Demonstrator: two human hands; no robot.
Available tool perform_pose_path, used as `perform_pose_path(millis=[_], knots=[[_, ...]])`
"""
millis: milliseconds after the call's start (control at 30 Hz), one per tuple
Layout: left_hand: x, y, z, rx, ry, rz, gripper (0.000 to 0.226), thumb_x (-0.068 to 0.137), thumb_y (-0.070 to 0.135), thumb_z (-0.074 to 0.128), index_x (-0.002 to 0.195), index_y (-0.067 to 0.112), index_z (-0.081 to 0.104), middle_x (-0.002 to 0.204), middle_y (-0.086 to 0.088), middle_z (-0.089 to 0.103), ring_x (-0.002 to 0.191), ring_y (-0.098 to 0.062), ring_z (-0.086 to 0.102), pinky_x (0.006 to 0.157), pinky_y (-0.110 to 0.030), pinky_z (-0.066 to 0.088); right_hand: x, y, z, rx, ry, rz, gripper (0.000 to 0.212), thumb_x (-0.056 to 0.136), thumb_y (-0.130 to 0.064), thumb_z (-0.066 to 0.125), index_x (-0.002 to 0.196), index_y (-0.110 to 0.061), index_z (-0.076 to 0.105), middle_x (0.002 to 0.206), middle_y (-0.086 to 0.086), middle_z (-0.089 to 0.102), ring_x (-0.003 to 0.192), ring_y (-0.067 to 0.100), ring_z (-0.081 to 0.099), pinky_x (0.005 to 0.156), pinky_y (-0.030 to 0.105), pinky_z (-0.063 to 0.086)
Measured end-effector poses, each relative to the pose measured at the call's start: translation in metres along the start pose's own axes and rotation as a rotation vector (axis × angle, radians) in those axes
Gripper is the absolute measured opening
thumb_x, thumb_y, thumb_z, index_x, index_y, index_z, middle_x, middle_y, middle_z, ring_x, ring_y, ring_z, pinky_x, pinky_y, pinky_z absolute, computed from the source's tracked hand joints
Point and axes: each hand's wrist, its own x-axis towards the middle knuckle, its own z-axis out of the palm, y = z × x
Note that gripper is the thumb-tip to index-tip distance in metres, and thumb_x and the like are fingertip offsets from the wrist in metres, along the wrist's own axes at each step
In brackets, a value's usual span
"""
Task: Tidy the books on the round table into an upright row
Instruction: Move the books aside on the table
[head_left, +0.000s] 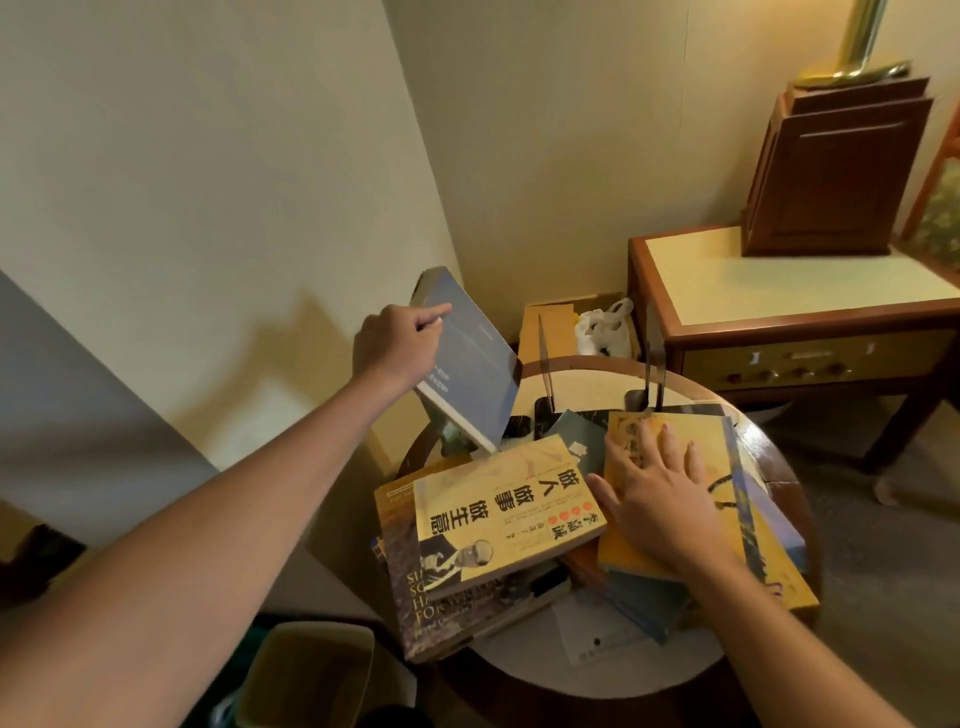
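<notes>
My left hand (397, 345) is pinching a blue book (467, 358) by its upper edge, thumb on the cover, holding it tilted in the air above the round table (769, 457) at about its ten o'clock rim. The book hangs to the three o'clock side of that hand. My right hand (657, 491) lies flat with fingers spread, pressed on an orange book (727, 452) atop the pile at the table's three o'clock side. At my right hand's nine o'clock, just beside the thumb, a yellow book (511, 512) lies flat on other books. Two bookends (652, 364) stand at the table's twelve o'clock.
</notes>
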Motion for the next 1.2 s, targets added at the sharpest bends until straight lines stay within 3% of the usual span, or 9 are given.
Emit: perform_pose_path(millis=[67,133,333,467,533,667,833,933,1200], knots=[[0.015,-0.002,0.016,-0.004,0.048,-0.031,0.032,0.103,0.029,0.049,0.128,0.032,0.069,0.130,0.001,0.068,0.109,-0.021,0.067,0.089,-0.034,0.055,-0.002,-0.002,0.003,-0.018,0.039,0.006,0.076,0.095,-0.075,0.009,0.160,-0.037,-0.001,0.168,0.009,-0.012,0.153,0.034,-0.017,0.123,0.056,-0.007],[0.030,-0.002,0.032,0.008,0.060,-0.054,0.033,0.103,0.030,0.048,0.129,0.034,0.067,0.131,0.001,0.067,0.118,-0.024,0.063,0.098,-0.041,0.052,-0.002,-0.002,0.004,-0.029,0.043,0.017,0.076,0.094,-0.075,0.007,0.160,-0.038,-0.005,0.167,0.008,-0.015,0.152,0.033,-0.019,0.123,0.056,-0.007],[0.052,-0.016,0.082,0.156,0.025,-0.012,0.037,0.107,0.026,0.041,0.136,0.035,0.062,0.127,-0.002,0.070,0.118,-0.026,0.060,0.106,-0.044,0.039,0.000,-0.001,0.007,-0.049,0.027,0.031,0.078,0.092,-0.077,0.005,0.158,-0.039,-0.013,0.165,0.007,-0.022,0.151,0.032,-0.024,0.123,0.056,-0.008],[0.056,-0.035,0.102,0.251,-0.033,-0.014,0.038,0.107,0.025,0.040,0.138,0.035,0.060,0.132,-0.004,0.066,0.125,-0.028,0.055,0.118,-0.057,0.023,0.000,-0.002,0.008,-0.047,0.032,0.034,0.078,0.093,-0.077,0.006,0.158,-0.039,-0.013,0.165,0.006,-0.023,0.150,0.032,-0.024,0.123,0.055,-0.010],[0.055,-0.043,0.111,0.313,-0.095,-0.001,0.038,0.108,0.025,0.040,0.139,0.036,0.058,0.145,-0.006,0.056,0.135,-0.029,0.047,0.119,-0.061,0.019,-0.001,-0.001,0.008,-0.047,0.031,0.032,0.077,0.093,-0.077,0.006,0.158,-0.039,-0.013,0.165,0.006,-0.023,0.150,0.031,-0.025,0.123,0.055,-0.011],[0.046,-0.054,0.124,0.483,-0.137,0.121,0.046,0.103,0.015,0.047,0.143,0.037,0.053,0.159,-0.008,0.035,0.149,-0.029,0.026,0.115,-0.054,0.032,0.000,-0.001,0.009,-0.047,0.035,0.035,0.078,0.092,-0.077,0.004,0.158,-0.039,-0.012,0.166,0.006,-0.021,0.151,0.032,-0.023,0.123,0.056,-0.008],[0.036,-0.057,0.123,0.613,-0.184,0.158,0.063,0.100,0.017,0.049,0.157,0.033,0.028,0.169,-0.007,0.004,0.156,-0.029,-0.002,0.123,-0.055,0.015,0.000,-0.002,0.009,-0.049,0.030,0.039,0.078,0.092,-0.077,0.003,0.158,-0.040,-0.013,0.166,0.006,-0.021,0.151,0.031,-0.023,0.123,0.055,-0.007],[0.034,-0.062,0.123,0.654,-0.166,0.219,0.067,0.103,0.027,0.047,0.160,0.030,0.013,0.170,-0.007,0.001,0.155,-0.031,0.000,0.123,-0.056,0.015,0.000,-0.002,0.009,-0.052,0.028,0.041,0.078,0.092,-0.077,0.004,0.158,-0.039,-0.013,0.166,0.005,-0.020,0.151,0.031,-0.023,0.123,0.055,-0.007],[0.027,-0.064,0.120,0.664,-0.154,0.325,0.069,0.103,0.037,0.046,0.161,0.031,0.009,0.170,-0.005,0.006,0.155,-0.032,0.007,0.124,-0.057,0.010,0.000,-0.003,0.007,-0.062,0.024,0.039,0.078,0.092,-0.077,0.005,0.158,-0.039,-0.013,0.166,0.006,-0.020,0.152,0.032,-0.021,0.124,0.055,-0.006]])
